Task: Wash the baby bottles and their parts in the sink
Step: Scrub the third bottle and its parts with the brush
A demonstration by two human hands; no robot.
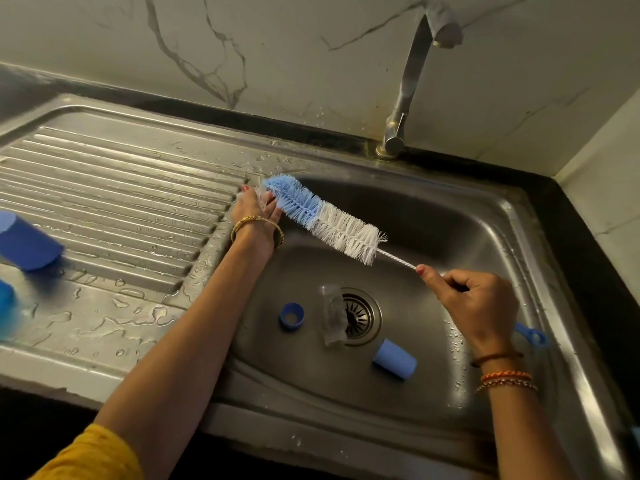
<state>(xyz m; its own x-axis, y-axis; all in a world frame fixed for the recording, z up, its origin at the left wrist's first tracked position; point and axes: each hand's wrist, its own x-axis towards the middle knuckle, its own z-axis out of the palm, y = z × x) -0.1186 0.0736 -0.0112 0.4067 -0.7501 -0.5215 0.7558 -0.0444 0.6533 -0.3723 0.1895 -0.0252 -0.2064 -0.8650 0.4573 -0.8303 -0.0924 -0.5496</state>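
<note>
Nearest me: yellow sleeve (93, 455) on my left arm, bottom left. Then big to small.

Steel sink (491, 244) set in the dark counter (588, 237), ribbed drainboard (114, 188) on its left, wet with droplets. Tap (412, 81) stands at the back edge, spout over the basin.

Bottle brush (325, 220), blue and white bristles, spans the basin diagonally. Right hand (474, 306) has its fingers curled round the wire stem, thumb pinching it; the blue handle end pokes out behind the wrist. Left hand (258, 211) sits at the basin's left rim, fingers pinching a small clear part (264, 199) against the blue bristle tip. Can't tell what the part is.

In the basin: clear bottle (334, 315) lying across the drain (360, 317), light blue cap (394, 359) on its side just in front, blue ring (291, 316) left of the bottle.

On the drainboard, far left: dark blue cap (29, 242) lying on its side, another blue item (7, 299) cut off by the frame edge.
</note>
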